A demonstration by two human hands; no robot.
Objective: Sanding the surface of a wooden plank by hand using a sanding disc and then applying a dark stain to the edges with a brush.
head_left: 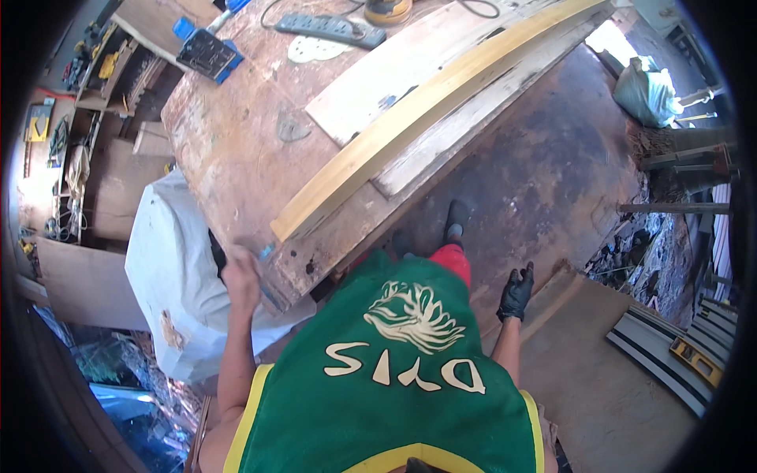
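Observation:
My bare left hand (242, 277) is at the near left corner of the worktable (229, 150), its fingers curled; what they hold, if anything, is hidden. A small light-blue bit (266, 251) shows beside its thumb. On the table lies a long, curved yellowish wooden piece (394, 122), running from near this corner to the far right. Under and beside it sits a pale board (449, 142). My right hand (516, 296), in a black glove, hangs low at my right side, away from the table. Its fingers stretch out with small gaps, and nothing shows in them.
Farther back on the table are a grey power strip (323, 28), a yellow power tool (387, 9) and a blue-and-black tool (207, 54). A white sheet (177, 268) drapes something at left. On the right lie a brown panel (583, 363) and a yellow level (695, 361).

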